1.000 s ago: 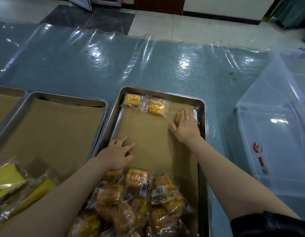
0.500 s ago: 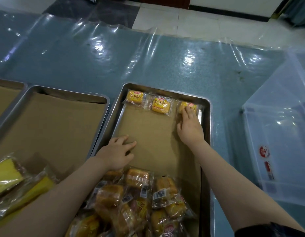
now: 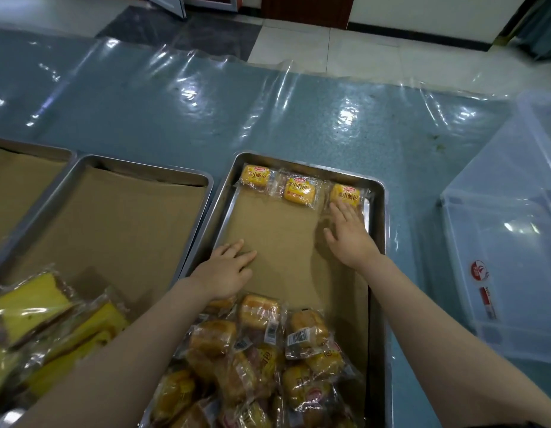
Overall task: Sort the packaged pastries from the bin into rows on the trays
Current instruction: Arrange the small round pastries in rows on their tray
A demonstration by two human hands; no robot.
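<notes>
Clear bin [image 3: 512,273] cropped at right edge

Three trays [image 3: 380,230], three rowed pastries [image 3: 299,190], two hands [image 3: 227,272]

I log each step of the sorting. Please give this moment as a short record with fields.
row: three buns along the far edge of the right tray
pile: unsorted buns at its near end
left hand: flat on the tray paper, holding nothing
right hand: flat, fingers touching the third bun
middle tray: yellow cakes at near end
</notes>
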